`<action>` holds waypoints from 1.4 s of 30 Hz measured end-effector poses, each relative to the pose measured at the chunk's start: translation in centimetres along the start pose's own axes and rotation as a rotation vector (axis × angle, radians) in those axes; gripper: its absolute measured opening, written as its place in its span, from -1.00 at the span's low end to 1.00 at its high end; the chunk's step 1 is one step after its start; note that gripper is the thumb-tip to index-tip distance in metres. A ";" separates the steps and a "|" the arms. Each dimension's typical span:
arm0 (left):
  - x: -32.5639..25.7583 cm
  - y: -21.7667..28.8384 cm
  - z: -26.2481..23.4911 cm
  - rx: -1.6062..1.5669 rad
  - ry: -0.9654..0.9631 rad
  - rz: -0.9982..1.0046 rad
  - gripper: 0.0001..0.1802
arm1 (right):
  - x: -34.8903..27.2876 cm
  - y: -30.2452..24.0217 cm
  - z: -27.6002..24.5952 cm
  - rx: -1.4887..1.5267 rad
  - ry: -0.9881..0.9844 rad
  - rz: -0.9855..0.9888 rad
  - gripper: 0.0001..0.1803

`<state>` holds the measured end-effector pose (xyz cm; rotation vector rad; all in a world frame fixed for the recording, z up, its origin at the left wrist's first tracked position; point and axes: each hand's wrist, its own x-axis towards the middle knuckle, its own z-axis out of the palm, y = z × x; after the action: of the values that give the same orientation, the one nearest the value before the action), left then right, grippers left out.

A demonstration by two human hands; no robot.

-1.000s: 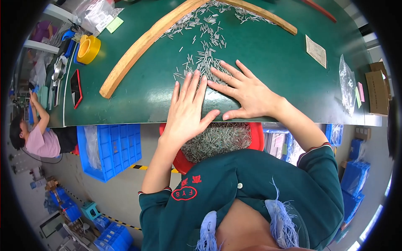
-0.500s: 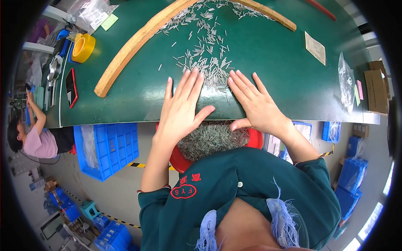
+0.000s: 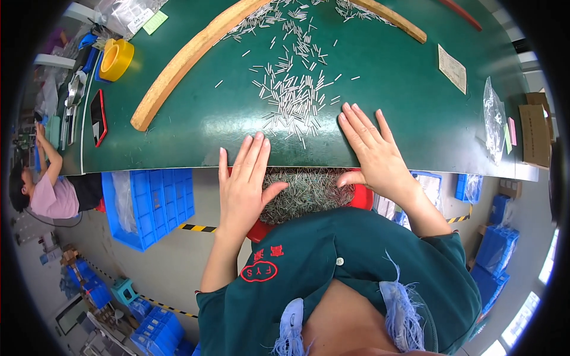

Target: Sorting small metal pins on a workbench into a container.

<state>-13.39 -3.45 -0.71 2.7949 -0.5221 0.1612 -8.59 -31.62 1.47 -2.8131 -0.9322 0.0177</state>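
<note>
Green covers the whole work table (image 3: 178, 127), and its near edge runs just above a red basin (image 3: 363, 199) that sits below the table, against the person's body. Many small metal pins (image 3: 294, 95) lie scattered on the green mat, most of them in a loose band from the far side to near the edge, and the basin is full of more pins (image 3: 309, 190). Left hand (image 3: 243, 184) lies flat with fingers together and thumb spread out; its fingertips are on the table edge and its palm hangs over the basin, holding nothing. Right hand (image 3: 371, 151) lies flat on the mat just beside the pins, fingers a little spread, thumb over the edge, also holding nothing. Between both hands the edge is open above the basin. A curved wooden strip (image 3: 190, 56) closes the far left side. A yellow tape roll (image 3: 116, 59) and a dark phone (image 3: 98, 115) lie well apart at the left. Blue crates (image 3: 151, 204) stand on the floor below
</note>
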 end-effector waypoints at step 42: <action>3.8 0.1 -1.2 -0.021 -0.009 0.123 0.05 | 3.7 0.1 -0.3 0.221 -0.042 -0.271 0.27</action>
<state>-9.97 -4.49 1.06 2.7449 -0.6946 0.1679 -5.53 -29.59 1.95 -2.4758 -1.2309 0.1357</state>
